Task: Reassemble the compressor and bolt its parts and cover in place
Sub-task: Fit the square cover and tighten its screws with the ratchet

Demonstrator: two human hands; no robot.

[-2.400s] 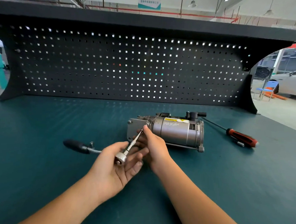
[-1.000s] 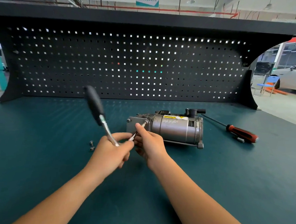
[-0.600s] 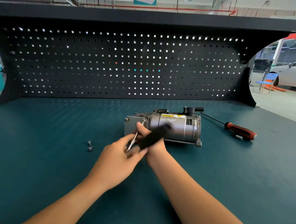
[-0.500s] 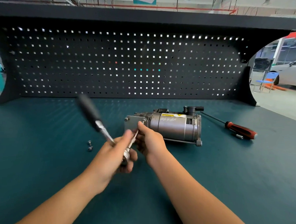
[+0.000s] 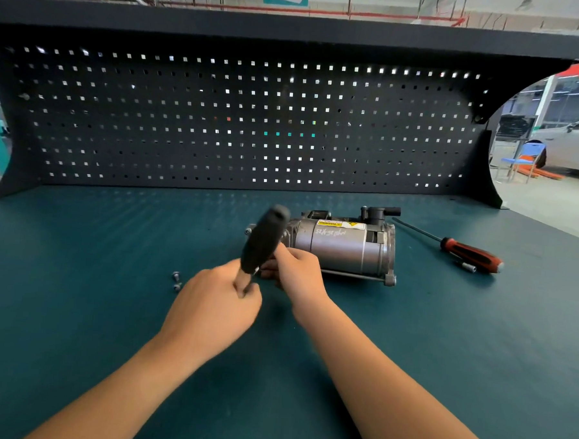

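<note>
1. Swing of the ratchet (image 5: 265, 238) back across: handle leaning left half a second ago, now upright and blurred in front of the end cover of the compressor (image 5: 343, 249).
2. Judged as one more tightening stroke on a cover bolt. Bolting under way but not finished, with two loose bolts (image 5: 176, 280) lying on the bench mat (image 5: 75, 308) left of the hands.
3. Left hand (image 5: 216, 302): curled tight round the ratchet near its head, driving the stroke.
4. Right hand (image 5: 295, 266): closed on the extension shaft (image 5: 256, 270) at the cover, apparently steadying it; shaft mostly hidden.
5. Compressor lying on its side mid-bench, just beyond both hands; red-handled screwdriver (image 5: 467, 255) well apart on the right.
</note>
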